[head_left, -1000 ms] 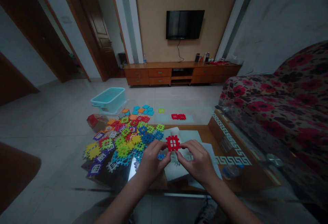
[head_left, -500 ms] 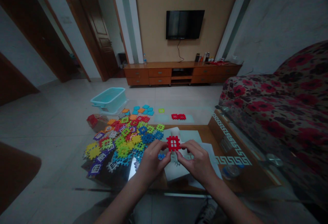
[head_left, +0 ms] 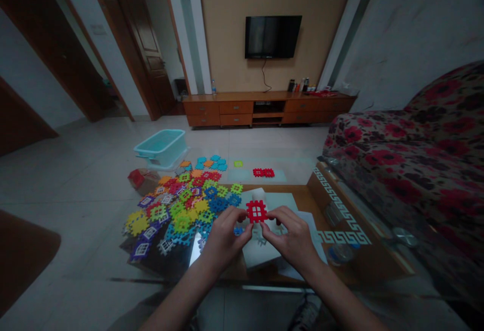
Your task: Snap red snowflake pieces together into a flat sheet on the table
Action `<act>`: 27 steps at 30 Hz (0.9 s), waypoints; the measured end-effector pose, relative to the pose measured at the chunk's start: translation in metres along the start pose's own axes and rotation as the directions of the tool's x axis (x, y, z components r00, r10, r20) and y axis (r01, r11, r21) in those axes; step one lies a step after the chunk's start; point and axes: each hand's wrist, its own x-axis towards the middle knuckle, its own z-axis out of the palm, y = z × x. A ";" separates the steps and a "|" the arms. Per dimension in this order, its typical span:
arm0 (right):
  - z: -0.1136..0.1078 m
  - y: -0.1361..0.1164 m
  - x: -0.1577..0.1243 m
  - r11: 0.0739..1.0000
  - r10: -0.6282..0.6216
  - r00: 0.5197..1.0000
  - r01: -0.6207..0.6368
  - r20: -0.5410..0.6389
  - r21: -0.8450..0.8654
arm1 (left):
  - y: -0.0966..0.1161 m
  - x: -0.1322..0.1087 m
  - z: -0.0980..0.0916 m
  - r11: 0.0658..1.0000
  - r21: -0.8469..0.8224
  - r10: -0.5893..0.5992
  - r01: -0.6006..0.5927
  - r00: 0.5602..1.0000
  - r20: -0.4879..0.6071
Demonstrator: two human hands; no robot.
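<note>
From my remote seat, I see a teal bin (head_left: 166, 156) at left of centre, beyond the table's far left corner. A heap of coloured toothed pieces (head_left: 185, 210) spreads over the left of the glass tabletop (head_left: 295, 177), right up to its left edge, so my sideways room there is tight. The left hand (head_left: 228, 230), just right of the heap, pinches the left side of a red window piece (head_left: 256, 212) between thumb and forefinger. That piece is upright at lower centre, over the glass. Farther up lie a lime square (head_left: 238, 163) and, to its right, two red pieces (head_left: 263, 172) touching side by side. The right hand (head_left: 293, 232) pinches the red window piece's right side, thumb and forefinger likewise. I have wider space towards the table's right edge, with a flowered sofa (head_left: 401, 134) beyond. The near edge passes beneath both forearms.
</note>
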 end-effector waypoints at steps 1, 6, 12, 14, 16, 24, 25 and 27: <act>0.000 0.000 0.000 1.000 0.000 1.000 0.000 -0.003 -0.001 | 0.000 0.000 0.000 1.000 -0.002 -0.001 0.001 1.000 0.003; 0.000 0.001 0.000 1.000 0.008 1.000 -0.009 -0.018 -0.007 | -0.002 0.000 0.000 1.000 0.001 0.000 0.000 1.000 0.011; 0.002 0.003 -0.001 1.000 0.027 1.000 -0.027 -0.012 0.011 | -0.002 -0.002 0.001 1.000 0.002 -0.006 0.006 1.000 0.013; 0.002 0.003 -0.001 1.000 0.028 1.000 -0.028 -0.010 0.009 | -0.001 -0.002 0.000 1.000 0.004 -0.004 0.004 1.000 0.013; 0.002 0.002 -0.001 1.000 0.030 0.999 -0.030 -0.011 0.003 | -0.001 -0.001 0.001 1.000 0.004 0.000 0.000 1.000 0.012; 0.000 0.000 0.002 1.000 0.026 1.000 -0.026 -0.004 -0.013 | -0.001 0.000 0.001 1.000 0.012 0.010 -0.010 1.000 -0.004; 0.000 0.000 0.002 1.000 0.029 1.000 -0.029 -0.002 -0.011 | -0.001 0.000 0.001 1.000 0.009 0.009 -0.008 1.000 -0.004; 0.000 0.001 0.002 0.999 0.034 0.999 -0.034 -0.001 -0.005 | -0.002 0.000 0.001 1.000 0.004 0.004 -0.004 1.000 -0.007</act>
